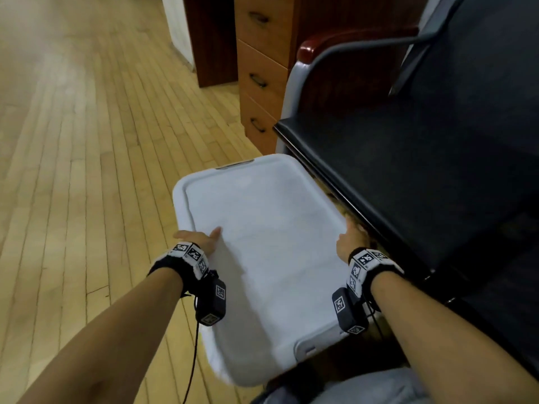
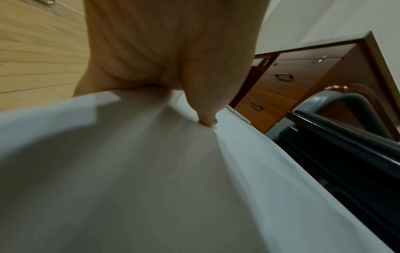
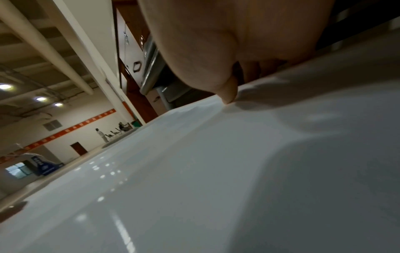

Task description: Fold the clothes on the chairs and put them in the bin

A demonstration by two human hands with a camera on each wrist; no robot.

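Note:
A white plastic bin lid (image 1: 262, 243) with a raised rim and a latch at each end sits between my hands, beside the dark chair. My left hand (image 1: 201, 240) grips its left edge, thumb (image 2: 206, 119) on top and fingers curled under the rim. My right hand (image 1: 351, 237) grips the right edge the same way, thumb (image 3: 227, 95) pressed on the glossy lid (image 3: 216, 171). The lid (image 2: 151, 171) hides whatever lies beneath it. No clothes show in any view, and the chair seat (image 1: 437, 176) is bare.
The chair's grey metal armrest (image 1: 350, 51) curves up behind the seat. A wooden drawer cabinet (image 1: 262, 68) stands just beyond the lid's far end. Light wood plank floor (image 1: 73, 170) stretches to the left. A distant person stands far off in the right wrist view.

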